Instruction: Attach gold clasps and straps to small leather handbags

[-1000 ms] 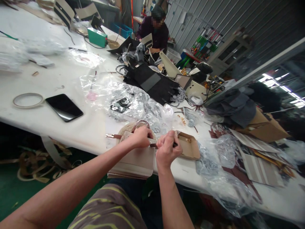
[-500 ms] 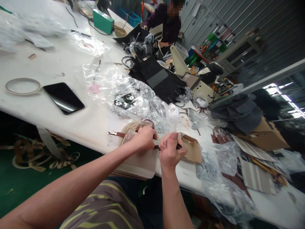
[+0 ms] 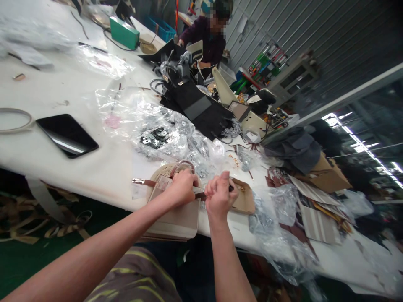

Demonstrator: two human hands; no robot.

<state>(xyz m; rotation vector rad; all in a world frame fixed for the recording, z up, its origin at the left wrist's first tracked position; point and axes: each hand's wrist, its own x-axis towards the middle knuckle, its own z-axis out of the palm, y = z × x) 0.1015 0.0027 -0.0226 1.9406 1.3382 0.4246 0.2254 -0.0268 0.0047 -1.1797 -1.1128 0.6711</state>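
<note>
A beige bag [image 3: 173, 222] lies at the table's front edge, partly covered by my forearm. A brown strap [image 3: 200, 195] spans the short gap between my hands. My left hand [image 3: 185, 186] is closed on the strap over the top of the bag, its fingertips hidden. My right hand [image 3: 220, 193] is a fist around the strap's other end, thumb up; something dark shows at its far side, too covered to name. Left of the bag, a brown strap end with a metal clip [image 3: 143, 182] sticks out. Behind my left hand is a coiled brown handle [image 3: 182, 166].
An open cardboard box [image 3: 244, 197] with small gold parts stands right of my fist. Clear plastic bags [image 3: 163, 126] with metal pieces lie ahead. A phone [image 3: 67, 135] and tape ring [image 3: 15, 119] are at left. Black bags [image 3: 198, 105] lie before a co-worker [image 3: 208, 37].
The camera view has turned, so the table's things sit further left. Both hands stay closed beside the bag; the strip between them looked greyer before and shows brown now.
</note>
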